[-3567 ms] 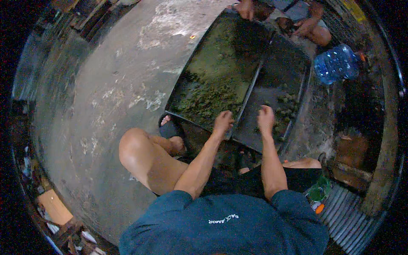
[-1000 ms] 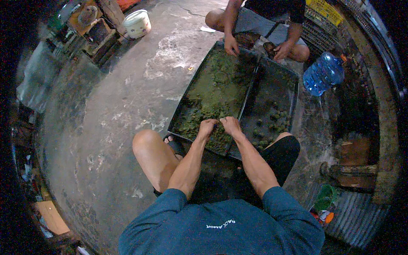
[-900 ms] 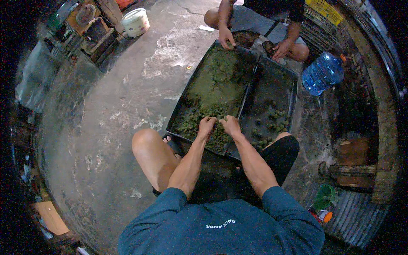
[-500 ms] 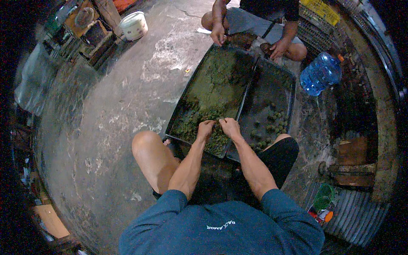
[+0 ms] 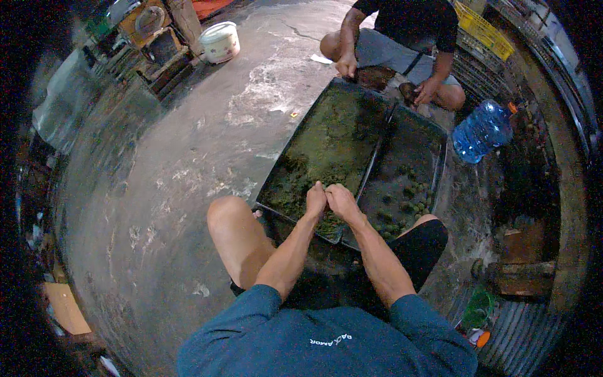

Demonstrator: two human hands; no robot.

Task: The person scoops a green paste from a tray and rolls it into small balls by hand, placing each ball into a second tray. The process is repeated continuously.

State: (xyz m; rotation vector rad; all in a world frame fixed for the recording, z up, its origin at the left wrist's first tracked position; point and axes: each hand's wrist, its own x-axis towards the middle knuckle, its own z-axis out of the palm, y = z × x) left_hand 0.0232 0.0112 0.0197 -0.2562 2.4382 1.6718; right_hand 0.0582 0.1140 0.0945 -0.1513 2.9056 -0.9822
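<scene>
In the head view, the left hand (image 5: 317, 198) and the right hand (image 5: 340, 201) are side by side over the near end of the left black tray (image 5: 296, 142), fingers bent in, but I cannot tell if either one is closed on anything. Loose green stuff (image 5: 290, 191) lies at the near end of that tray, and small green clumps (image 5: 409, 204) sit in the right black tray (image 5: 391, 168) just beside it. Across from them, another person (image 5: 409, 28) sits on the floor (image 5: 182, 157) near a big blue bottle (image 5: 482, 131).
</scene>
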